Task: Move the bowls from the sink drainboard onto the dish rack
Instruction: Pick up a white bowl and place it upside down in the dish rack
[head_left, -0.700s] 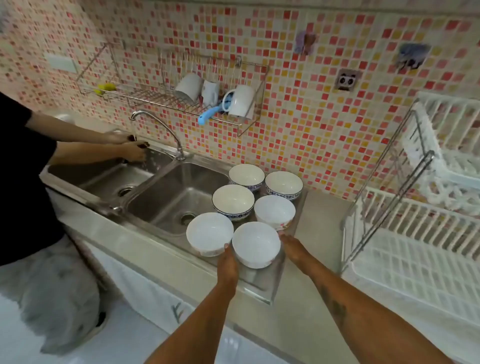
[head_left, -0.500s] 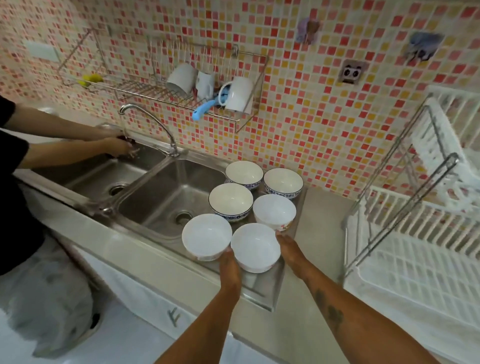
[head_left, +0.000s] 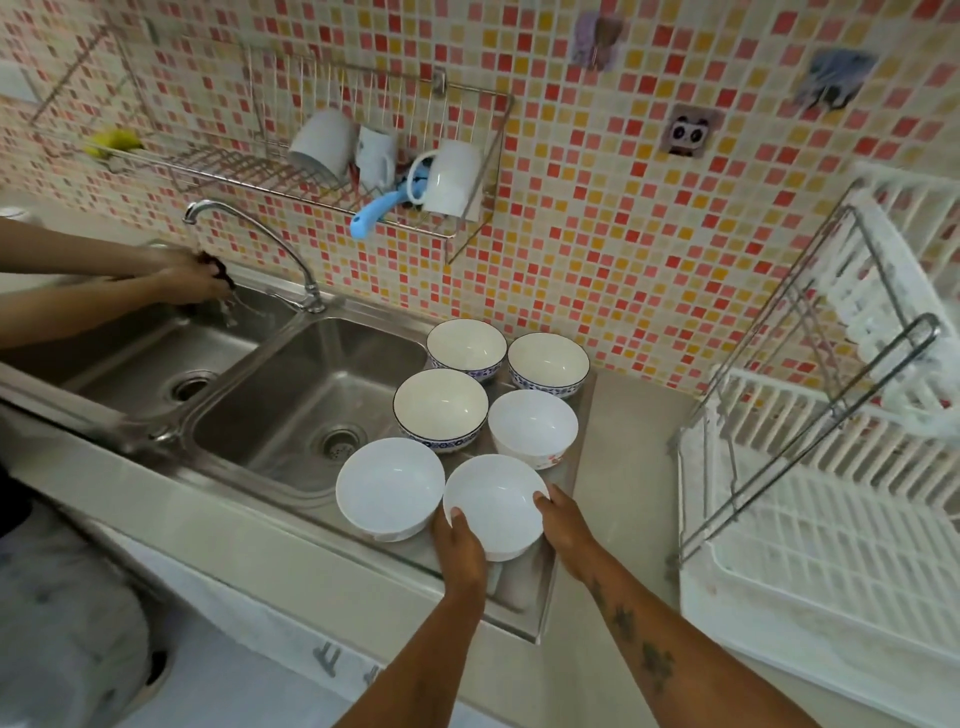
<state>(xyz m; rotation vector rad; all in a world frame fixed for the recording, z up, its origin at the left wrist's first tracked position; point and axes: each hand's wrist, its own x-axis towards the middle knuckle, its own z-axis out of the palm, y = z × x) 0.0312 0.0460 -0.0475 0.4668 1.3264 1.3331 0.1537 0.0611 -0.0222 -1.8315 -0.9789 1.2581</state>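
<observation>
Gripping empty white bowl (head_left: 493, 506) between left hand (head_left: 460, 545) and right hand (head_left: 563, 525); dish rack (head_left: 831, 545) bare.

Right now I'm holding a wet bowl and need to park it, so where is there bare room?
Free: the counter strip between the drainboard and the white dish rack, and the rack's lower tray. The right sink basin is empty too. Crowded: the drainboard, packed with six bowls, including the one both hands grip.

Six bowls (head_left: 441, 410) sit on the drainboard (head_left: 563, 587), sink (head_left: 306, 384) left, dish rack (head_left: 831, 561) right.
</observation>
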